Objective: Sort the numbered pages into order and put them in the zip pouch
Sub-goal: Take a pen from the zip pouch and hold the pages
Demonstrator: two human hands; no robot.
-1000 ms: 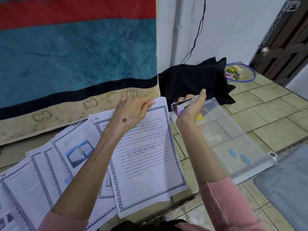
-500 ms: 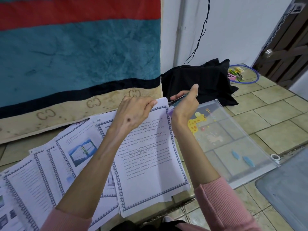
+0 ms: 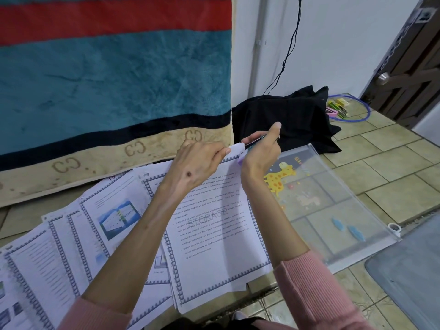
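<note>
left hand (image 3: 197,163) pinches page stack (image 3: 214,234) top corner – right hand (image 3: 260,153) fingers grip stapler (image 3: 256,142) there – zip pouch (image 3: 333,206) beside

I see the left hand (image 3: 200,163) pinching the top corner of a stack of pages (image 3: 214,234) headed by a "STORAGE" sheet, while the right hand (image 3: 260,151) grips a stapler (image 3: 252,142) closed over that same corner. More bordered pages (image 3: 71,246) fan out to the left across the floor (image 3: 392,163). Just right of the stack lies the clear zip pouch (image 3: 333,210) — a giraffe printed on it. Behind sit a black cloth (image 3: 285,110) and a striped blanket (image 3: 107,79).
</note>
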